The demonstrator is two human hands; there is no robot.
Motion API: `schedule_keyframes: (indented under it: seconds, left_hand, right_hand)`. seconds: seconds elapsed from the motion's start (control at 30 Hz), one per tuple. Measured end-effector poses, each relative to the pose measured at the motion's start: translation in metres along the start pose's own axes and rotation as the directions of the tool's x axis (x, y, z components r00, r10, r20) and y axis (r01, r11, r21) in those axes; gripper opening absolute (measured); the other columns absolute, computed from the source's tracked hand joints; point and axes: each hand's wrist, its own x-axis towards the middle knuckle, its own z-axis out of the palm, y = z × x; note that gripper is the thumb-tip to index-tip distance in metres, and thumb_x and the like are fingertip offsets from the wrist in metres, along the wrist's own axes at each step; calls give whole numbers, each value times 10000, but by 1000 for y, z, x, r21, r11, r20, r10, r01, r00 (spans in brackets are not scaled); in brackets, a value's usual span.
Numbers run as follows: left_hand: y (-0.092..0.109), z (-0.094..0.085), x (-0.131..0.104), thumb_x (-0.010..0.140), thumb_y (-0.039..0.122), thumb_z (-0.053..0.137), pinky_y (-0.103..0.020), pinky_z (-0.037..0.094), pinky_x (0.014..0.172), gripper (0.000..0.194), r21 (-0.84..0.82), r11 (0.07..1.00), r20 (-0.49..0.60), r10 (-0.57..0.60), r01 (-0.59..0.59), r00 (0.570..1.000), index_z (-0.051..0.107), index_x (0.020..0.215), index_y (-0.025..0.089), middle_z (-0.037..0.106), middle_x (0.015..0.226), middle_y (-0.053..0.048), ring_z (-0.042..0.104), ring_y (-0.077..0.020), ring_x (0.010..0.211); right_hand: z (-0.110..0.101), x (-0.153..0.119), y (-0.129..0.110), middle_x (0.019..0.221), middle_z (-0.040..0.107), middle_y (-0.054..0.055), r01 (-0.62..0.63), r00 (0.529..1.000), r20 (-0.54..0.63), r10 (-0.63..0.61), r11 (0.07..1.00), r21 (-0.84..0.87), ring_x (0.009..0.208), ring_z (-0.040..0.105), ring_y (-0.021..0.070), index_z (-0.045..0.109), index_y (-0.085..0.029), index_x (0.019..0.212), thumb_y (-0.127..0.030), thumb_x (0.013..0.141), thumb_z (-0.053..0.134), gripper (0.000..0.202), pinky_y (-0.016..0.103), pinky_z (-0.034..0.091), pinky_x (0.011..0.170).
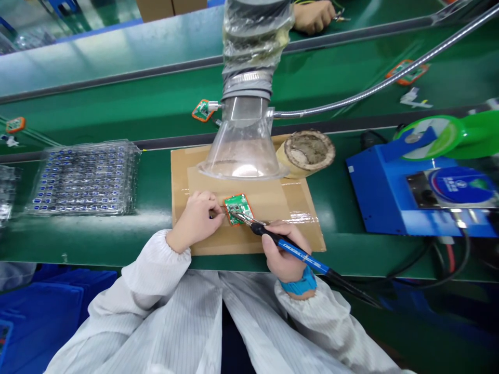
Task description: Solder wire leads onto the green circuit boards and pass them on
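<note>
A green circuit board (242, 203) with an orange edge lies on a brown cardboard sheet (273, 200). My left hand (199, 219) is at the board's left edge, thumb and fingers pinched together; what they hold is too small to make out. My right hand (286, 250), with a blue band at the wrist, grips a blue and black soldering iron (300, 253). The iron's metal tip reaches over the lower middle of the board.
A clear fume hood (244, 150) hangs just beyond the board, beside a round crusted pot (306, 153). Stacked clear trays (86, 176) sit left, a blue machine (390, 192) right. Another person's hand (315, 16) is across the bench. A metal hose (351, 98) crosses the upper right.
</note>
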Motion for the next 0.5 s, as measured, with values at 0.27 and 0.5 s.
schedule_keyframes:
  seconds: [0.27,0.5]
  left_hand:
    - [9,3,0,836,155,689,-455,429,956,175,30,997,-34,-74,75,997,636,672,190,667,945,-33,551,-238,984]
    - [10,3,0,838,157,676,-446,424,950,180,32,995,-35,-89,90,995,618,672,191,669,936,-33,547,-238,980]
  right_hand:
    - [1,0,1,818,685,23,3,1000,0,-3,1000,1,734,686,190,669,-238,951,-217,882,700,78,318,564,642]
    - [2,4,-5,811,682,17,-5,1000,1,5,1000,8,720,686,183,666,-235,929,-221,885,696,55,306,561,642]
